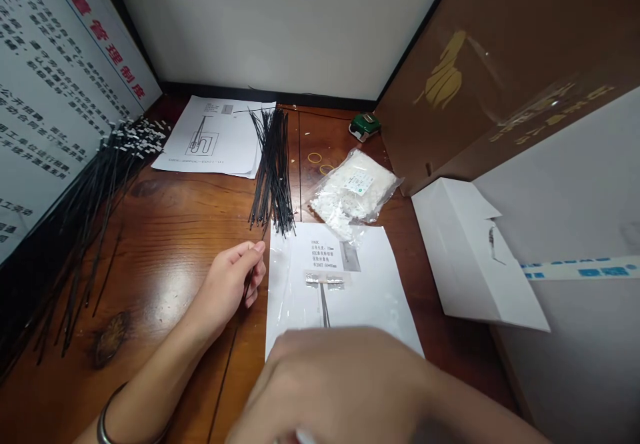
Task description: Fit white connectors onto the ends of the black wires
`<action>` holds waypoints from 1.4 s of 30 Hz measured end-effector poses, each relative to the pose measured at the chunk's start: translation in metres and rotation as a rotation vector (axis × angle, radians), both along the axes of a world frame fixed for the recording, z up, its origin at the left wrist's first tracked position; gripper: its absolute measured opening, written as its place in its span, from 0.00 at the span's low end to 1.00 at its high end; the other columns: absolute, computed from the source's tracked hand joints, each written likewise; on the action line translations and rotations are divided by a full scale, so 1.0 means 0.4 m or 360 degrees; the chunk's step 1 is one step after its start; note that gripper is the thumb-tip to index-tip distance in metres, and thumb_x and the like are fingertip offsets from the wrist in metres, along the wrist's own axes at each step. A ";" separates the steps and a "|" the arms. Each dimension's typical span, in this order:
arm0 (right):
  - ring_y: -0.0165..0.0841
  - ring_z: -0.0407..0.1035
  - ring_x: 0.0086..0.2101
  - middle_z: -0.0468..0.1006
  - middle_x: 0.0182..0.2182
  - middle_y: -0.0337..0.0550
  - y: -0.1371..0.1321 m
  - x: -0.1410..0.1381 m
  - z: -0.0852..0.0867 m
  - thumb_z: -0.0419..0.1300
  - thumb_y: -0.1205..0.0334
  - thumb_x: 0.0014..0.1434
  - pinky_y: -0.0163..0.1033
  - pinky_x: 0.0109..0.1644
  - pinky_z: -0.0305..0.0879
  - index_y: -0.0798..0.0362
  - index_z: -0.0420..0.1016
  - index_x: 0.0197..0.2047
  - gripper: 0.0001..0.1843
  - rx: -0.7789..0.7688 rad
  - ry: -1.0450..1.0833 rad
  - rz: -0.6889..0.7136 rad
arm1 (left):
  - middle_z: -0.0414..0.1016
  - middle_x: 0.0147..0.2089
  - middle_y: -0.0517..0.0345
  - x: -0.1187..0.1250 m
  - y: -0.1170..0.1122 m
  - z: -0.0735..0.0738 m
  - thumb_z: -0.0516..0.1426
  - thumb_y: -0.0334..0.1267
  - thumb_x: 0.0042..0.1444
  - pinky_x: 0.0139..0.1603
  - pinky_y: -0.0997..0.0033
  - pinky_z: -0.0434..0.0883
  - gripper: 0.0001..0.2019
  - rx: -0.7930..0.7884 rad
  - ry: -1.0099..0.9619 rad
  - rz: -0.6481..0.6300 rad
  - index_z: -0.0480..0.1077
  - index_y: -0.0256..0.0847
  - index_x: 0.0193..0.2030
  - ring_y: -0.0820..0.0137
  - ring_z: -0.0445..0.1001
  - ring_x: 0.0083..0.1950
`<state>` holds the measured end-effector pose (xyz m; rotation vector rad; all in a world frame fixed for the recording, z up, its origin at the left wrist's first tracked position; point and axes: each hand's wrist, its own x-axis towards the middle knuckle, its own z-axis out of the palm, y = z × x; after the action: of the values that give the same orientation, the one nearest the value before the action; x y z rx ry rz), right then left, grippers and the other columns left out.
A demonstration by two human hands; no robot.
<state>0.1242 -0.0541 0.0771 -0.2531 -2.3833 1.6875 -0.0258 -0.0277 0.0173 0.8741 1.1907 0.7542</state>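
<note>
My left hand (231, 285) rests on the wooden table (165, 231) and pinches one thin black wire (260, 244) just below a loose bundle of black wires (273, 167). My right hand (345, 384) is raised close to the camera and blurred; whether it holds anything cannot be made out. It hides the lower part of a printed sheet in a clear sleeve (340, 277), on which a short sample piece (325, 281) is taped.
A clear bag of small white parts (353, 194) lies right of the bundle. Several black wires with white ends (100, 184) lean at the left against a printed board. A drawing sheet (215, 137), a green object (365, 125), cardboard (500, 64) and a white box flap (475, 257) surround the area.
</note>
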 end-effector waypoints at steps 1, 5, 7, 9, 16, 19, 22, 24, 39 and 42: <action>0.23 0.71 0.26 0.80 0.30 0.36 0.012 0.011 0.004 0.56 0.69 0.60 0.25 0.30 0.64 0.54 0.77 0.42 0.10 -0.0103 -0.0077 -0.0111 | 0.57 0.19 0.67 -0.001 -0.001 0.001 0.55 0.47 0.56 0.16 0.78 0.53 0.18 0.0024 -0.0005 -0.0017 0.59 0.39 0.21 0.80 0.54 0.16; 0.25 0.65 0.21 0.76 0.26 0.36 0.062 0.046 -0.013 0.56 0.60 0.62 0.30 0.24 0.62 0.54 0.73 0.49 0.13 -0.0146 -0.0208 -0.1408 | 0.56 0.19 0.66 -0.008 -0.002 0.002 0.56 0.47 0.57 0.20 0.76 0.53 0.18 0.0166 -0.0090 -0.0095 0.59 0.39 0.22 0.78 0.53 0.19; 0.23 0.63 0.18 0.78 0.35 0.40 0.079 0.056 -0.032 0.55 0.59 0.62 0.32 0.22 0.62 0.50 0.68 0.57 0.19 -0.0084 -0.0273 -0.1710 | 0.56 0.19 0.66 -0.014 -0.003 0.001 0.54 0.48 0.59 0.21 0.75 0.53 0.19 0.0224 -0.0104 -0.0190 0.60 0.39 0.22 0.78 0.54 0.20; 0.22 0.62 0.17 0.79 0.40 0.44 0.089 0.061 -0.047 0.55 0.59 0.62 0.34 0.22 0.62 0.49 0.68 0.59 0.21 -0.0035 -0.0345 -0.1780 | 0.58 0.20 0.65 -0.020 -0.006 0.002 0.53 0.48 0.60 0.22 0.75 0.54 0.19 0.0292 -0.0060 -0.0294 0.61 0.39 0.23 0.77 0.55 0.21; 0.24 0.64 0.20 0.81 0.34 0.41 0.088 0.066 -0.038 0.53 0.63 0.63 0.33 0.26 0.62 0.52 0.79 0.47 0.14 0.0079 -0.0480 -0.1559 | 0.72 0.30 0.58 -0.011 -0.007 0.010 0.50 0.49 0.62 0.27 0.74 0.62 0.17 0.0395 0.0027 -0.0440 0.68 0.38 0.32 0.76 0.64 0.24; 0.23 0.63 0.19 0.79 0.30 0.37 0.087 0.067 -0.030 0.51 0.67 0.63 0.31 0.25 0.60 0.49 0.79 0.45 0.16 0.0044 -0.0457 -0.1254 | 0.72 0.30 0.59 -0.006 -0.002 0.007 0.51 0.48 0.63 0.27 0.74 0.63 0.16 0.0373 0.0042 -0.0365 0.69 0.38 0.33 0.76 0.65 0.23; 0.23 0.64 0.18 0.80 0.33 0.38 0.100 0.090 -0.029 0.52 0.66 0.63 0.31 0.22 0.61 0.47 0.77 0.50 0.17 -0.0052 -0.0492 -0.1140 | 0.69 0.25 0.61 -0.004 0.001 0.004 0.52 0.46 0.62 0.26 0.75 0.62 0.15 0.0366 0.0125 -0.0338 0.69 0.37 0.30 0.77 0.64 0.22; 0.25 0.66 0.20 0.80 0.39 0.43 0.118 0.126 -0.034 0.54 0.62 0.61 0.34 0.23 0.62 0.48 0.76 0.51 0.17 0.0049 -0.0565 -0.1384 | 0.67 0.22 0.64 -0.004 -0.001 0.003 0.53 0.44 0.61 0.25 0.75 0.62 0.12 0.0327 0.0122 -0.0292 0.70 0.37 0.36 0.76 0.62 0.21; 0.34 0.64 0.25 0.72 0.21 0.41 0.190 0.255 -0.131 0.55 0.66 0.55 0.39 0.32 0.59 0.50 0.82 0.43 0.16 0.0611 -0.1315 -0.2215 | 0.62 0.17 0.67 -0.002 -0.015 0.002 0.53 0.46 0.61 0.22 0.77 0.61 0.13 0.0302 0.0038 -0.0364 0.68 0.38 0.34 0.77 0.61 0.19; 0.34 0.65 0.25 0.74 0.24 0.42 0.196 0.254 -0.143 0.56 0.64 0.55 0.40 0.34 0.60 0.50 0.81 0.46 0.18 0.0616 -0.1260 -0.2206 | 0.61 0.17 0.69 0.000 -0.016 0.003 0.54 0.44 0.61 0.21 0.78 0.61 0.12 0.0294 0.0006 -0.0369 0.69 0.38 0.43 0.77 0.61 0.19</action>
<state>0.2259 0.0242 0.0199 -2.1260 -1.8159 0.4456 -0.0259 -0.0343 0.0184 1.1456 1.0120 0.6800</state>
